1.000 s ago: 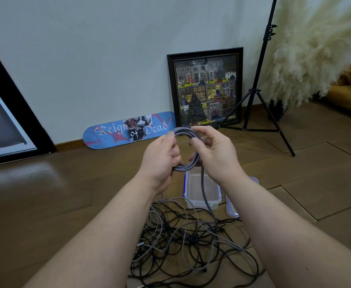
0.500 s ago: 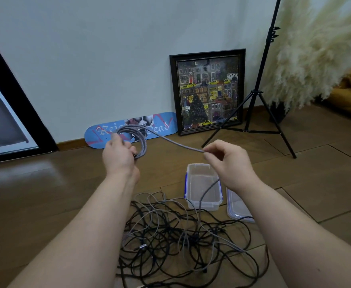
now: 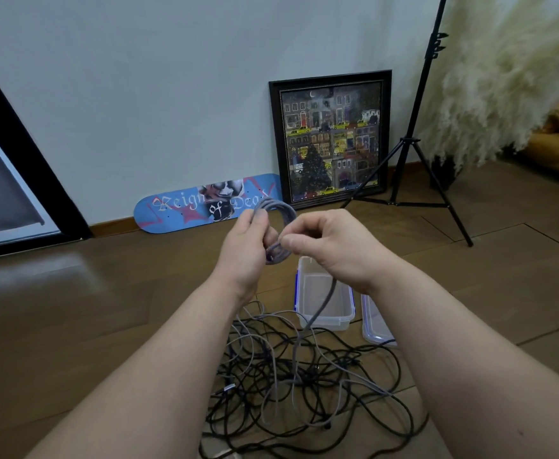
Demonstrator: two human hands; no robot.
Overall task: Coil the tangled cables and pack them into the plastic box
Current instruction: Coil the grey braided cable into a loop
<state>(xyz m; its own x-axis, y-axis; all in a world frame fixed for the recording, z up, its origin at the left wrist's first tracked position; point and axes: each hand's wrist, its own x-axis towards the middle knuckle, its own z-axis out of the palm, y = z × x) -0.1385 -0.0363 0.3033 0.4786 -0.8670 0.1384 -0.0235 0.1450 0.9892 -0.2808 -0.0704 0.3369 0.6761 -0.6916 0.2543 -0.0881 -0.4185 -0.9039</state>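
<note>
A grey braided cable is wound into a small coil, held up in front of me above the floor. My left hand grips the coil's left side. My right hand pinches the same cable against the coil's lower right. The cable's loose end hangs down from my right hand into a tangled heap of black and grey cables on the wooden floor. Just behind the heap stands a clear plastic box with blue clips, open and with nothing in it. Its lid lies to its right, partly hidden by my right forearm.
A blue skateboard deck and a framed picture lean against the white wall. A black tripod stand is at the right, with pampas grass behind it. A dark frame stands at the far left.
My hands were apart half a second ago, with a length of cable stretched between them. They have come together and that length now lies on the coil.
</note>
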